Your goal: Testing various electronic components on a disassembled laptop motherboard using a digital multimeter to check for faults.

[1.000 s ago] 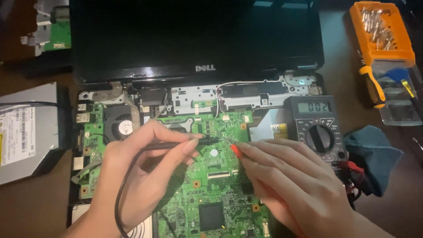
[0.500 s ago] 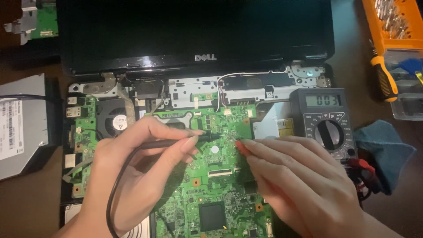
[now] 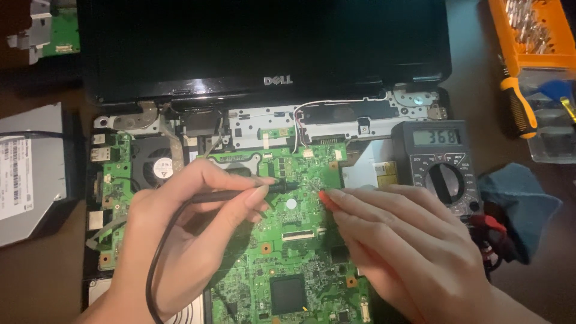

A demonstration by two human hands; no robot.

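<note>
Left hand (image 3: 198, 228) pinching black probe (image 3: 240, 194), right hand (image 3: 408, 246) pinching red probe (image 3: 324, 198), tips meeting mid green motherboard (image 3: 300, 264). Best kept steady, touching single contacts, eyes on multimeter (image 3: 441, 165).

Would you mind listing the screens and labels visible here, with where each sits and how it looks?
Laptop screen: top centre, wide black rectangle, dark, light logo on its lower bezel.
Multimeter display: right of the motherboard, small grey rectangle showing dark digits, on a dark grey body.
Drive label: far left, white sticker with dark print on a silver optical drive.
Fan label: upper left of the board, small round white sticker.
</note>
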